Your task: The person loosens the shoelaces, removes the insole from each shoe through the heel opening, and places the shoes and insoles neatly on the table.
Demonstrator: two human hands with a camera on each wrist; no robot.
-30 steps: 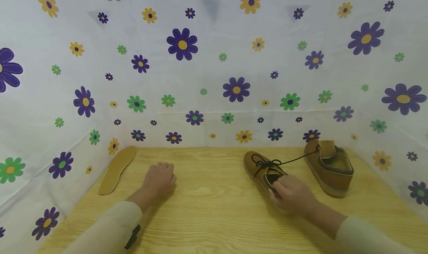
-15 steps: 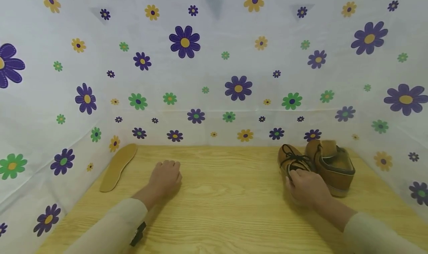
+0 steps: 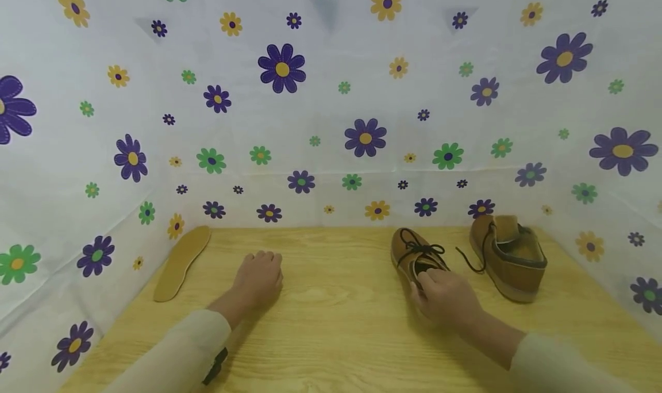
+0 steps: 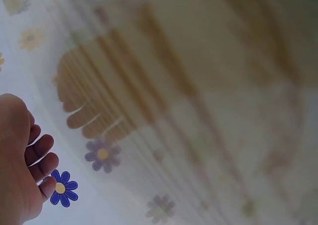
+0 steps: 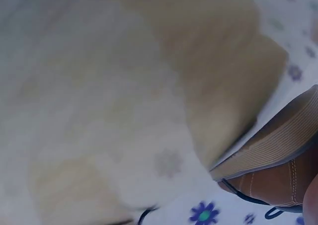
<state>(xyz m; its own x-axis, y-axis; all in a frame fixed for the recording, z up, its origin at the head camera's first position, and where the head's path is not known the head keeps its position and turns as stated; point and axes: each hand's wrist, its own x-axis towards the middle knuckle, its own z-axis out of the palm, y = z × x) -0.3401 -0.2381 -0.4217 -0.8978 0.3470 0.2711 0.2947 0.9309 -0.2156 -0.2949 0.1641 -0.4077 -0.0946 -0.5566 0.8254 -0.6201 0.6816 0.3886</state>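
Observation:
My right hand (image 3: pixel 447 301) grips a brown lace-up shoe (image 3: pixel 404 246) at its heel opening, fingers over the collar. Its dark laces are tied in a bow, and its toe points away from me. The right wrist view shows the ribbed side of the sole (image 5: pixel 278 143) and stitched brown upper, close over the table. To its right stands a second brown shoe (image 3: pixel 522 275), its tongue up and a loose dark lace (image 3: pixel 470 261) trailing left. My left hand (image 3: pixel 258 278) holds nothing; its fingers hang loosely curled in the left wrist view.
A tan insole (image 3: pixel 181 264) lies at the table's left edge, left of my left hand. The wood-grain table (image 3: pixel 320 324) ends at a white flower-printed sheet (image 3: pixel 331 117), which rises at the back and both sides.
The held shoe went right against the second shoe, then came back left. The lace once stretched between the shoes now lies loose by the second one. My left hand shifted slightly right.

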